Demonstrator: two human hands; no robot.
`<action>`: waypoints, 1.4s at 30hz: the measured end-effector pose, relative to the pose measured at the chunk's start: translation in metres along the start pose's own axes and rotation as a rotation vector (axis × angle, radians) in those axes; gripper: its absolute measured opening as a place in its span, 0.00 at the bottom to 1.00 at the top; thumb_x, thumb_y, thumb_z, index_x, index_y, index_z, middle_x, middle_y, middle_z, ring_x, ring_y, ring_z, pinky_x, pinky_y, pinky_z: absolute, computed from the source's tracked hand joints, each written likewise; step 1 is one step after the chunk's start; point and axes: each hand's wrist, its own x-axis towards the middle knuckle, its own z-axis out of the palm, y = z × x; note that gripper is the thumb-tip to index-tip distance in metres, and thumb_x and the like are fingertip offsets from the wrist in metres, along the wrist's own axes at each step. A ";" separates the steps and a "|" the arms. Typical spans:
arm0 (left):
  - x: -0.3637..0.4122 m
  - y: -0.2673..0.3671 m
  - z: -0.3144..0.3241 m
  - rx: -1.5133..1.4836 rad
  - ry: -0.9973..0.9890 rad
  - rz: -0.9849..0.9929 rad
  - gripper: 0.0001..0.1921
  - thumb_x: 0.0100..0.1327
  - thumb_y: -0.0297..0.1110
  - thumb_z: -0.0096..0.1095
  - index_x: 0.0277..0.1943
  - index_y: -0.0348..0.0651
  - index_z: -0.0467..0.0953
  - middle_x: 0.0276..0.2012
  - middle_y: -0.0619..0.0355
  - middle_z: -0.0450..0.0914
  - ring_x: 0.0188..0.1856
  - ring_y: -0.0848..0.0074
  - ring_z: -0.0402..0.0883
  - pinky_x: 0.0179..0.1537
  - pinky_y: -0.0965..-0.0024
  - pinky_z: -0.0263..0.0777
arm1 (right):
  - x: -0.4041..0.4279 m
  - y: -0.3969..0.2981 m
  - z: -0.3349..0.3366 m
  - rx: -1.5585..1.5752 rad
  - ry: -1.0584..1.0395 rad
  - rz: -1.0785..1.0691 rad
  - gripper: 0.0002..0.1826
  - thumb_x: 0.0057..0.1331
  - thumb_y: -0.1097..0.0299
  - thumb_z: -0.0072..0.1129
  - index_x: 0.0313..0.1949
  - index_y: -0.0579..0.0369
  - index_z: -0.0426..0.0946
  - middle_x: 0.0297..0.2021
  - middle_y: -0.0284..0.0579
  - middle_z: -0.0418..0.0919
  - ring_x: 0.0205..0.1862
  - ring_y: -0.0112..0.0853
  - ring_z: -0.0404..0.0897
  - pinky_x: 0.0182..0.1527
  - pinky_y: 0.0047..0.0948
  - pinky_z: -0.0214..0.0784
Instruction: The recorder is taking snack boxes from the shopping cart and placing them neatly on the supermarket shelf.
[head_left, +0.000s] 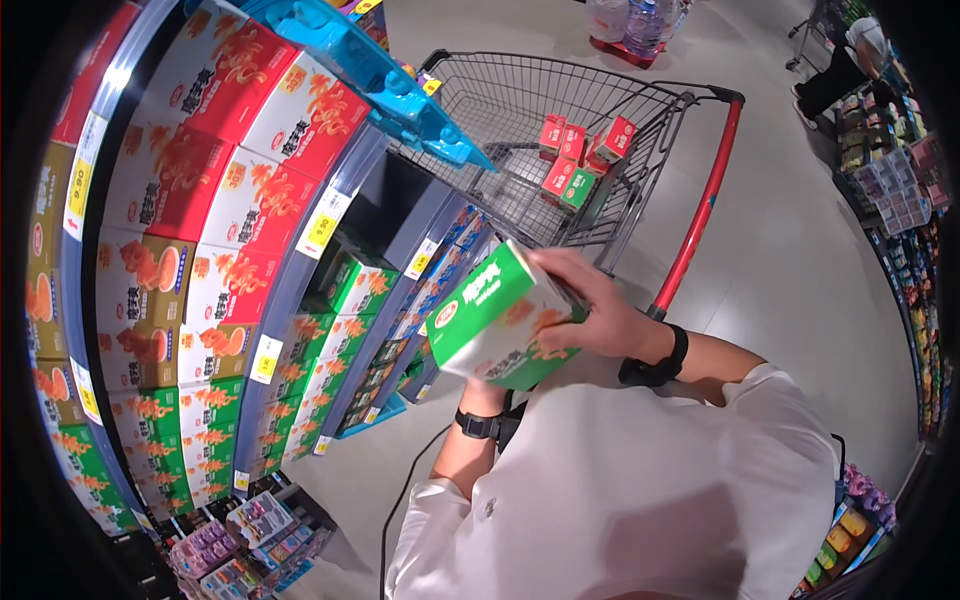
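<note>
A green-and-white carton of packaged snacks (487, 300), printed with food pictures and writing, is tilted in front of my chest. My right hand (592, 304) grips its right end, the thumb on the printed side and the fingers over the far edge. Under the lower end is my left hand (486, 394), its fingers hidden behind the carton; it appears to support the box from below. Beyond the carton stands a wire shopping cart (510, 82) with a red handle. Several red-and-white cartons (564, 142) and one with a green face (577, 189) lie inside it.
Shelving (289, 300) on the left carries stacked red, brown and green cartons. A blue plastic display piece (390, 82) juts over the cart's near corner. Bottled water (643, 26) sits on the floor beyond. At far right another person (847, 67) bends by shelves.
</note>
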 end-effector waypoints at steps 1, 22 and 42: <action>0.002 0.005 0.021 0.039 0.010 -0.009 0.45 0.77 0.69 0.43 0.80 0.36 0.64 0.75 0.42 0.73 0.73 0.51 0.76 0.74 0.48 0.70 | 0.005 0.006 -0.001 -0.195 0.082 -0.146 0.43 0.67 0.62 0.79 0.76 0.60 0.67 0.73 0.53 0.69 0.73 0.43 0.73 0.75 0.39 0.63; -0.016 -0.026 0.035 -0.313 -0.212 -0.422 0.41 0.80 0.66 0.47 0.83 0.45 0.59 0.79 0.47 0.68 0.78 0.55 0.70 0.77 0.49 0.67 | 0.007 -0.032 -0.005 -0.436 -0.405 -0.079 0.51 0.61 0.47 0.80 0.76 0.62 0.67 0.75 0.61 0.71 0.82 0.59 0.62 0.83 0.71 0.23; -0.018 0.030 0.071 1.017 0.146 0.318 0.39 0.79 0.56 0.49 0.82 0.40 0.58 0.76 0.48 0.72 0.70 0.57 0.80 0.70 0.53 0.76 | 0.013 -0.031 -0.012 -0.321 0.198 -0.249 0.48 0.59 0.72 0.79 0.79 0.55 0.68 0.70 0.54 0.66 0.60 0.37 0.80 0.57 0.33 0.79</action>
